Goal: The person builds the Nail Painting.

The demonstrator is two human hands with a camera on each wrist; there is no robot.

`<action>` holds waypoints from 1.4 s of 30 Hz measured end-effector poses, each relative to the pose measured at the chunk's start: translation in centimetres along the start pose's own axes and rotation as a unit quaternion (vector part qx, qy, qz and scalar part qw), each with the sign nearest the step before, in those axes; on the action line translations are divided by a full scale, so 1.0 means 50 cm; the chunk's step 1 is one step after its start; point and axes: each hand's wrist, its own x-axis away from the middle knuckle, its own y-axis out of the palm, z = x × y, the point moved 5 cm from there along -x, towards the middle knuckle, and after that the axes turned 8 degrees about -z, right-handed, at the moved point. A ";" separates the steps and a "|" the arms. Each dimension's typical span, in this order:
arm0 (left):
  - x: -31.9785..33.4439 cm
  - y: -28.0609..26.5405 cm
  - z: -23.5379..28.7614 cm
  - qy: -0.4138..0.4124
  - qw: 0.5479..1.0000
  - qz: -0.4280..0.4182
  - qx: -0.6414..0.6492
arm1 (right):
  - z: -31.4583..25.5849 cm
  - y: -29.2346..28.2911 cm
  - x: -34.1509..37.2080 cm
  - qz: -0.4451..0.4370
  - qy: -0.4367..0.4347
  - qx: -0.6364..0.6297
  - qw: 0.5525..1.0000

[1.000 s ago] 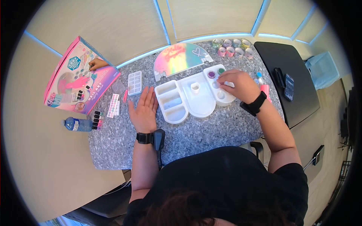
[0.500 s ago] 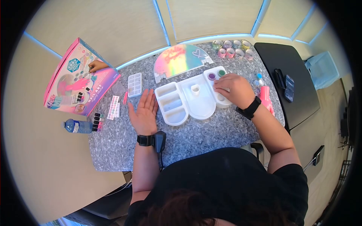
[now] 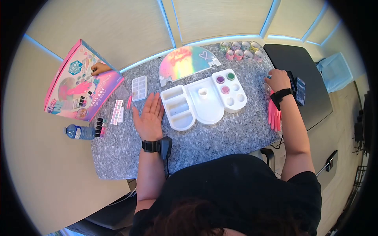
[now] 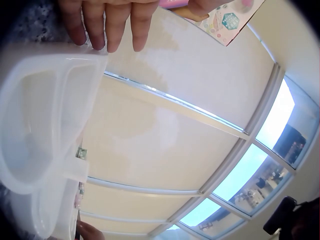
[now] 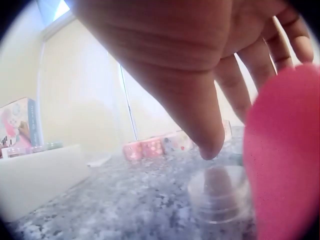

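Note:
My left hand (image 3: pixel 149 122) lies palm up on the table with its fingers straight, beside the left wall of a white tray (image 3: pixel 208 112). In the left wrist view its fingers (image 4: pixel 116 27) extend near the tray corner. Pots of purple glitter (image 3: pixel 220 79), green glitter (image 3: pixel 230 76) and pink glitter (image 3: pixel 225 90) sit in the tray's round wells. At the table's right side, my right hand (image 3: pixel 279 80) reaches over small pots. The right wrist view shows its thumb (image 5: pixel 212 145) just above a clear round pot (image 5: pixel 217 195), the fingers apart from the thumb.
A pink hand-shaped piece (image 3: pixel 274 116) lies under the right wrist. Tape rolls (image 3: pixel 247 55) stand at the back, near a shiny half-round panel (image 3: pixel 189 63). Leftward are a divided case (image 3: pixel 139 88), sticker sheets (image 3: pixel 116 112), polish bottles (image 3: pixel 101 128), a water bottle (image 3: pixel 80 131) and a box (image 3: pixel 84 84).
My right hand has left the tray and moved right to the small pots at the table's side. The pink glitter pot now shows in its well. The left hand stays put.

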 end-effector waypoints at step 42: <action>-0.001 0.007 0.003 -0.001 0.999 0.028 -0.017 | -0.255 -0.091 0.185 0.069 -0.260 -0.235 0.934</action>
